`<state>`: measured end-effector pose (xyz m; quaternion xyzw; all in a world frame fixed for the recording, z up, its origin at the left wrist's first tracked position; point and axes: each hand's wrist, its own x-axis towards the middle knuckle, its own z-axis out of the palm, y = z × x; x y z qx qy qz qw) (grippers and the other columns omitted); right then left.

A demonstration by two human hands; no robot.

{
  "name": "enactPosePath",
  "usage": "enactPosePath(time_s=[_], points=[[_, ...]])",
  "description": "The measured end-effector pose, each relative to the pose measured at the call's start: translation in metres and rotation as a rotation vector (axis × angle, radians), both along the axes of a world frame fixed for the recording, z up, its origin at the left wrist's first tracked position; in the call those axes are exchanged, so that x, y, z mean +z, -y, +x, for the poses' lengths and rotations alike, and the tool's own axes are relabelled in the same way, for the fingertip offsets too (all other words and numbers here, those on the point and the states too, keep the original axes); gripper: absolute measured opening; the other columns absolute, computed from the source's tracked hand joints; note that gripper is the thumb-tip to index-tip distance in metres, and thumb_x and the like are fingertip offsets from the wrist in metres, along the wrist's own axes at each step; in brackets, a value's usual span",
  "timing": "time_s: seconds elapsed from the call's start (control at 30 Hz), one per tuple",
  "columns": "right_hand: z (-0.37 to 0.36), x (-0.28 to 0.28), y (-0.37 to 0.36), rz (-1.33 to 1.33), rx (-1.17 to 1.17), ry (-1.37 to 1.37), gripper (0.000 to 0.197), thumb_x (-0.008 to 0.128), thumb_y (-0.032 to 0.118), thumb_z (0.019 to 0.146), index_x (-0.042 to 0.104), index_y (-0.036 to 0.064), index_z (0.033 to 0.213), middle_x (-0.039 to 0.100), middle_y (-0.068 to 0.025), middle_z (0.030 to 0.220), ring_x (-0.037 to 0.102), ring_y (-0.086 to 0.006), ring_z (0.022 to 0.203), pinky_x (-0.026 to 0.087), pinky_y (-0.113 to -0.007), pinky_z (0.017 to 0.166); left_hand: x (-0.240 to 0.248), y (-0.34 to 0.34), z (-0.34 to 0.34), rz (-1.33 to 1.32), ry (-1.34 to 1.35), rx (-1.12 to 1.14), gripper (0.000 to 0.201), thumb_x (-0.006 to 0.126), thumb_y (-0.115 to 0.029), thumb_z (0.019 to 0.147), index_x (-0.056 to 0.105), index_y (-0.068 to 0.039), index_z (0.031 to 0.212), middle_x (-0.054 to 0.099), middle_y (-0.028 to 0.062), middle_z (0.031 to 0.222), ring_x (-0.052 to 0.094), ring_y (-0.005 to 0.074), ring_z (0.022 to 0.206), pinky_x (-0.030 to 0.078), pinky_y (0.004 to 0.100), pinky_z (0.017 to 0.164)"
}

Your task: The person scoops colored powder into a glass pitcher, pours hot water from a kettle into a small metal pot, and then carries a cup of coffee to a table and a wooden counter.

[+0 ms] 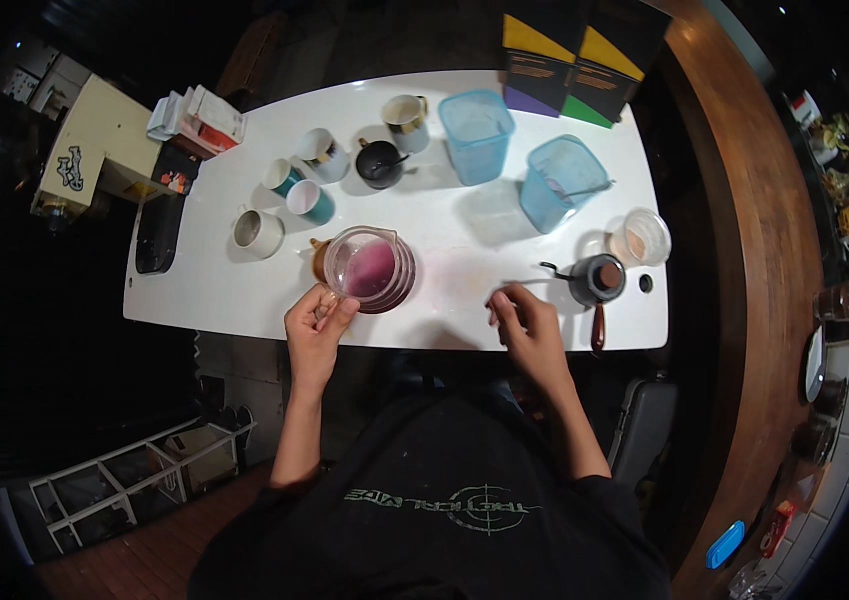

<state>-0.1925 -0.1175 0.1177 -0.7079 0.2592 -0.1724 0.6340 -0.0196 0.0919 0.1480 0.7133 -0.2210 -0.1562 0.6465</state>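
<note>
A clear plastic jug [384,271] with purple-red liquid inside is near the front edge of the white table. My left hand [312,328] is closed on the jug's near-left rim, thumb and fingers pinching it. To the right, my right hand [527,330] hangs over the table's front edge with curled fingers; what they hold, if anything, is hidden. An amber mug [320,262] shows partly behind the jug. Right of my right hand stands a dark hand grinder [596,280] with a crank and a wooden handle.
Several mugs and cups stand left of centre, among them a white mug [262,236] and a black cup [378,168]. Two blue plastic containers [556,190] are farther back. A clear tub [641,240] sits at the right edge, and dark boxes [574,60] stand behind.
</note>
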Motion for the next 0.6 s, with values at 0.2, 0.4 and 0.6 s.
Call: enactPosePath(time_s=[0.2,0.4,0.6], points=[[0.146,-0.061,0.010,0.231,0.013,0.114,0.035,0.059,0.036,0.101,0.059,0.0010,0.095,0.061,-0.0047,0.074,0.051,-0.0071,0.048,0.038,-0.024,0.042,0.007,-0.044,0.042,0.068,0.084,0.071,0.044,0.077,-0.014,0.089,0.039,-0.008,0.068,0.028,-0.0088,0.066,0.022,0.0030,0.063,0.019,0.0215,0.054],[0.248,-0.097,0.031,0.149,-0.203,0.004,0.047,0.064,0.048,0.096,0.056,0.0013,0.092,0.054,-0.0005,0.060,0.046,-0.0061,0.045,0.034,-0.024,0.042,0.002,-0.081,0.085,0.110,0.160,0.106,0.041,0.081,-0.012,0.084,0.045,-0.003,0.066,0.037,-0.0050,0.061,0.028,0.0034,0.058,0.024,0.0224,0.051],[0.275,-0.104,0.032,-0.448,-0.295,0.059,0.039,0.053,0.028,0.103,0.057,-0.0047,0.083,0.054,-0.0178,0.061,0.049,-0.0350,0.051,0.040,-0.042,0.054,-0.002,-0.098,0.120,0.206,0.221,0.093,0.038,0.082,-0.011,0.081,0.047,-0.004,0.067,0.043,-0.0037,0.063,0.032,0.0035,0.055,0.024,0.0230,0.049]])
